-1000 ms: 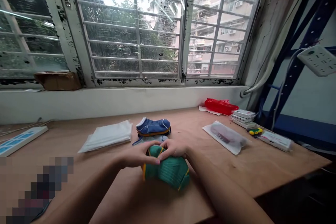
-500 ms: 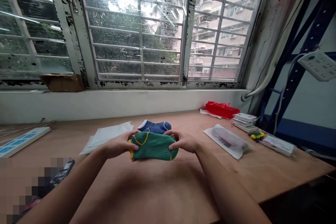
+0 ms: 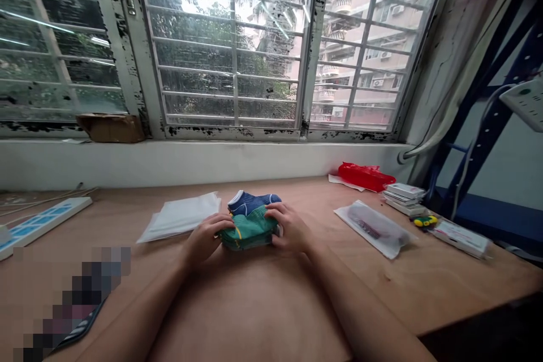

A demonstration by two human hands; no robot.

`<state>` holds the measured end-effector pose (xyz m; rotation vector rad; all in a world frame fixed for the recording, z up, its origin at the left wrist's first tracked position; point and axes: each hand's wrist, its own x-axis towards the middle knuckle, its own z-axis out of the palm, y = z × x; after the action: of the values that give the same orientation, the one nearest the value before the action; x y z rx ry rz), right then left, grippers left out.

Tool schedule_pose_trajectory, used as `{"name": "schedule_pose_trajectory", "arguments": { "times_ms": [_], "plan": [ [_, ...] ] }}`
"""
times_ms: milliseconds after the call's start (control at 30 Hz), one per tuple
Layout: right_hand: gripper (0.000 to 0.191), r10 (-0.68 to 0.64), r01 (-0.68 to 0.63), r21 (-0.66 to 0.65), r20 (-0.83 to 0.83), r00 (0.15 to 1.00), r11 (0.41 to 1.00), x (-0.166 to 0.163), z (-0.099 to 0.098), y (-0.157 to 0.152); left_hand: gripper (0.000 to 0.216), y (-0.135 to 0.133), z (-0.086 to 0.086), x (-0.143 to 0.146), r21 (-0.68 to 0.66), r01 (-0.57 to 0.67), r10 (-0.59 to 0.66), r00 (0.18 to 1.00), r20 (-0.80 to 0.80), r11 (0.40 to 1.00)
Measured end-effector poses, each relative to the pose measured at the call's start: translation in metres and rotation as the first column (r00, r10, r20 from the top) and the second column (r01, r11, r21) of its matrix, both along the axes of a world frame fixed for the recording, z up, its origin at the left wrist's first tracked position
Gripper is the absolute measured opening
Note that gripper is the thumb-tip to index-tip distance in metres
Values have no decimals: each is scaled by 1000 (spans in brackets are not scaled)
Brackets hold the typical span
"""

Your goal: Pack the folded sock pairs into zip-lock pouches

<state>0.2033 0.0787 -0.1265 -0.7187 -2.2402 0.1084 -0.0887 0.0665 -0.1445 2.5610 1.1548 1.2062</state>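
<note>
With left hand [image 3: 206,238] and right hand [image 3: 292,230] clasping the green sock [image 3: 248,230], resting it on a wooden table [image 3: 263,311] under a barred window [image 3: 233,39].

Single view, worn on the head, facing forward and down across the wooden table [image 3: 424,294] toward the barred window [image 3: 233,39] on the far side. Close in, with forearms at the near edge, left hand [image 3: 206,237] and right hand [image 3: 292,229] at centre.
</note>
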Motion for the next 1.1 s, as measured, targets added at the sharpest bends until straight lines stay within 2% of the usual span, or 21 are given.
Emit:
{"name": "schedule_pose_trajectory", "arguments": {
  "times_ms": [100,200,267,333,400,467,567,667,733,833,933,1033,1100],
  "plan": [
    [68,-38,35,49,52,998,998,-15,-1,-7,32,-7,5,4,17,-52,51,997,53,999],
    [82,-69,68,47,13,998,997,-33,-5,-12,30,-17,20,17,43,-92,85,986,146,995],
    [72,-118,117,-14,-81,990,993,-43,-8,-13,25,-24,35,30,46,-110,98,973,210,993],
    [51,-173,142,-144,-232,957,979,-47,-11,-11,22,-30,51,43,-8,-115,112,949,293,993],
    [30,-173,55,-305,-373,911,951,-45,-13,-7,27,-34,66,55,-102,-79,113,918,380,992],
    [20,-123,-115,-421,-497,859,900,-39,-15,-3,33,-38,77,64,-187,8,76,896,438,982],
    [24,-73,-317,-469,-643,762,824,-29,-17,3,33,-42,81,70,-236,132,-9,887,461,963],
    [28,-84,-348,-487,-667,740,801,-19,-13,6,33,-40,74,65,-199,163,-59,893,446,966],
    [25,-57,-275,-431,-616,785,860,-11,-7,6,36,-33,67,55,-143,136,-64,905,420,980],
    [24,41,-113,-131,-457,888,985,2,2,7,29,-18,57,36,12,85,-85,967,239,996],
    [36,72,-43,122,-242,968,992,11,5,12,22,-3,45,18,212,144,-138,989,-45,967],
    [42,37,-29,190,-36,999,981,15,-3,20,31,7,30,8,343,188,-125,972,-199,920],
    [40,4,-18,189,73,997,982,15,-11,23,30,10,20,4,376,194,-86,954,-287,906]
  ]
}}
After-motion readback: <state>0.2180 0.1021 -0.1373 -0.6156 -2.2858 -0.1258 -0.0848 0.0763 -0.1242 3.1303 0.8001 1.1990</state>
